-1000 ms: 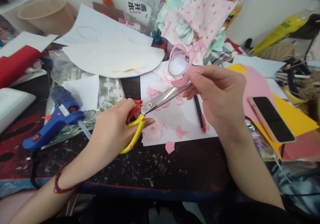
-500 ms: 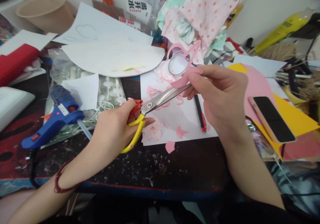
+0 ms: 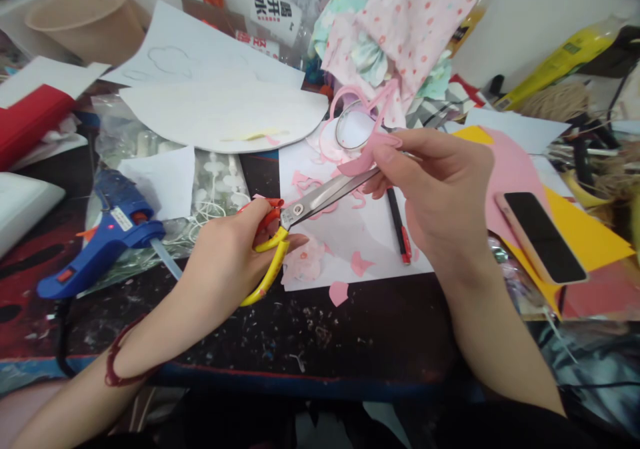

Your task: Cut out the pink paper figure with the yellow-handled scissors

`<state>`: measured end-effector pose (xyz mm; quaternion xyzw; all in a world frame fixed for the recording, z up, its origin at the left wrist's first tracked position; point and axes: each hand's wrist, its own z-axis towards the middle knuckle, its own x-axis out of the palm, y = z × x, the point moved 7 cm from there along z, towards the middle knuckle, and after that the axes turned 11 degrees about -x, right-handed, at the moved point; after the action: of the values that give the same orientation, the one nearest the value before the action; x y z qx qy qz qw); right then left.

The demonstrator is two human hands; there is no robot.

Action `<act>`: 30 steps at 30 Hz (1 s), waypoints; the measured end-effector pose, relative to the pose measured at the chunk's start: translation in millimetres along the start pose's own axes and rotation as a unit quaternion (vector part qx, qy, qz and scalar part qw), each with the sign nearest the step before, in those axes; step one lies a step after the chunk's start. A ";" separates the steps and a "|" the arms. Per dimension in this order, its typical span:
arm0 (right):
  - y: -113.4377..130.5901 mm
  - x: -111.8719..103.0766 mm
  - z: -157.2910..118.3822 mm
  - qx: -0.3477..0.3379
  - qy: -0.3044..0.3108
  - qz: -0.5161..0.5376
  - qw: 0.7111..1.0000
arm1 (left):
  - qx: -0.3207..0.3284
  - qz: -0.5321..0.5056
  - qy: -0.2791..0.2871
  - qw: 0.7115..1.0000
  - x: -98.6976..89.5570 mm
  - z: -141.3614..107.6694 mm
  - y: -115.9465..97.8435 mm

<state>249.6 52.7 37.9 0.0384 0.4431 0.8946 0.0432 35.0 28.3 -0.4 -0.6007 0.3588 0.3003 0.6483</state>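
My left hand (image 3: 223, 262) is closed around the red and yellow handles of a pair of scissors (image 3: 320, 202). Their blades point up to the right and look nearly together. The tips reach the lower edge of a pink cut-out piece (image 3: 363, 157), which my right hand (image 3: 435, 182) pinches between thumb and fingers. Whether the pink piece is paper or felt I cannot tell. Behind it lies a round clear disc with a metal rim (image 3: 355, 127). Below the blades, pink scraps (image 3: 361, 263) and a black and red pen (image 3: 399, 225) rest on a white sheet (image 3: 345, 249).
A blue glue gun (image 3: 107, 235) lies at left on a plastic bag. White oval board (image 3: 225, 112) and drawn-on paper (image 3: 165, 52) are behind. Polka-dot cloth (image 3: 400, 29) is piled at the back. At right, a phone (image 3: 545, 239) rests on pink and yellow sheets.
The whole view has shifted slightly left. The scissor blades look a little closer together at the pink piece, and both hands keep their holds.
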 end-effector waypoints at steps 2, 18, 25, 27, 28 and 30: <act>0.5 -0.1 0.2 -0.002 0.000 0.007 1.000 | 0.001 -0.003 0.002 1.000 0.1 0.0 -1.0; -1.2 -0.8 -1.0 -0.002 -0.009 -0.019 1.000 | -0.022 -0.022 0.020 0.999 1.2 0.1 1.9; -1.2 -0.4 -1.6 -0.011 -0.001 -0.031 0.999 | -0.037 -0.023 0.027 0.999 0.9 -2.0 3.1; -0.8 -0.6 -1.2 -0.010 -0.003 -0.035 0.999 | -0.038 -0.025 0.028 0.999 1.6 -2.0 3.9; -0.2 -0.9 -1.0 -0.011 -0.007 -0.034 0.999 | -0.037 -0.026 0.029 0.999 2.2 -1.9 4.4; 1.8 -1.2 -0.4 -0.017 -0.014 -0.024 0.999 | -0.034 -0.028 0.027 0.999 2.8 -1.4 5.1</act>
<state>250.7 51.1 39.1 0.0401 0.4277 0.9002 0.0714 32.3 27.3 -5.6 -0.6397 0.3488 0.2779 0.6261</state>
